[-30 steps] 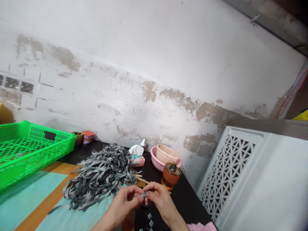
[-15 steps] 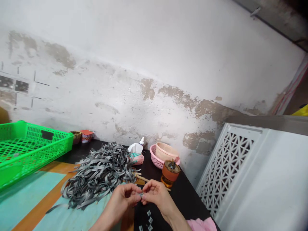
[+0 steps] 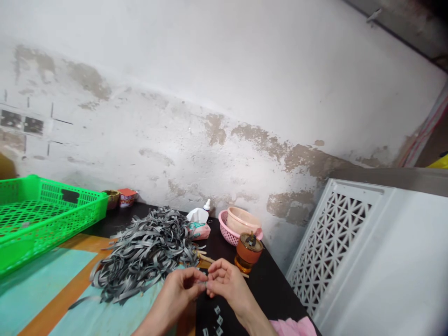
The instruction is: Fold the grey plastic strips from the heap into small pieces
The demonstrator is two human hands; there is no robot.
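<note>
My left hand (image 3: 178, 290) is closed in a pinch, thumb against forefinger, over the black part of the table. A small pale bluish piece (image 3: 206, 283) shows between the fingertips of both hands, too small to make out its kind. My right hand (image 3: 230, 285) meets it from the other side with thumb and forefinger, its other fingers curled loosely. Just below the hands lie several small pale plastic pieces (image 3: 219, 320), rectangular and seemingly with slots. A large heap of flat grey straps (image 3: 150, 254) lies left of my hands.
A green plastic crate (image 3: 52, 233) stands at the left. Behind the hands are a thin wooden stick (image 3: 206, 258), an amber jar (image 3: 249, 253), a pink basket (image 3: 228, 233) with a peach bowl (image 3: 243, 219), and a tissue box (image 3: 200, 230). A white latticed panel (image 3: 331, 247) stands at the right.
The fingers of my right hand have lifted and opened slightly around the small piece. My left hand keeps nearly the same pinch, and the view has shifted a little.
</note>
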